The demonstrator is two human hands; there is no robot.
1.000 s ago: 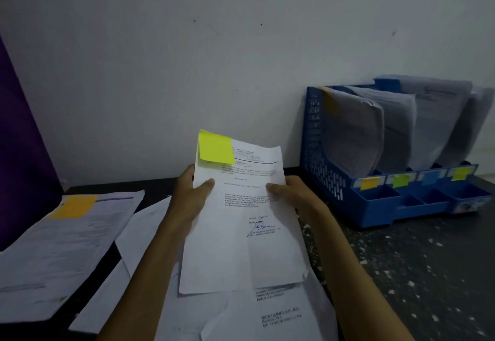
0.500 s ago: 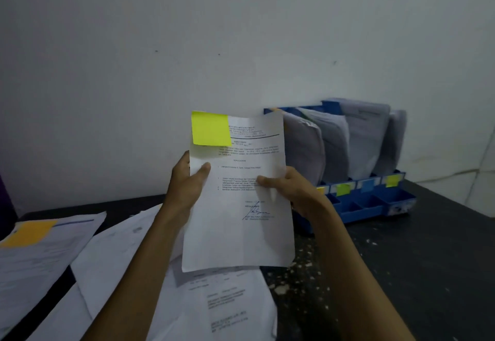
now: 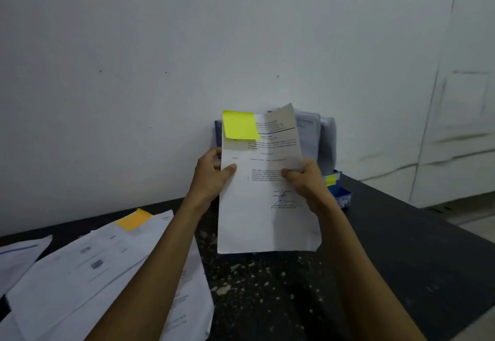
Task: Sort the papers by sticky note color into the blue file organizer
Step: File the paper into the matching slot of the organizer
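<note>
Head camera, and it's two hands up on one sheet of paper (image 3: 267, 206), held upright right in front of the blue file organizer (image 3: 341, 196) and hiding most of it. On the sheet's left edge the left hand (image 3: 211, 177) grips it, thumb laid on the printed face, fingers curled round behind. Opposite it the right hand (image 3: 305, 180) pinches the other edge, thumb on the front too. Both hands are grasping that single page.

One yellow sticky note (image 3: 239, 125) sits at the sheet's top left corner, and the top right corner is bent.

Of the organizer only the right end and a thin blue sliver at the left peek past the page. One yellow tab (image 3: 331, 180) shows on its front, just beside the right hand. Filed papers (image 3: 318, 137) stand in it, rising behind the sheet's right side; how many, I cannot tell.

Well to the left of the organizer, loose papers (image 3: 93, 265) overlap on the dark speckled table (image 3: 388, 247), at least three sheets, and one of them carries one orange sticky note (image 3: 134, 219). Behind the organizer rises a white wall (image 3: 160, 59).
</note>
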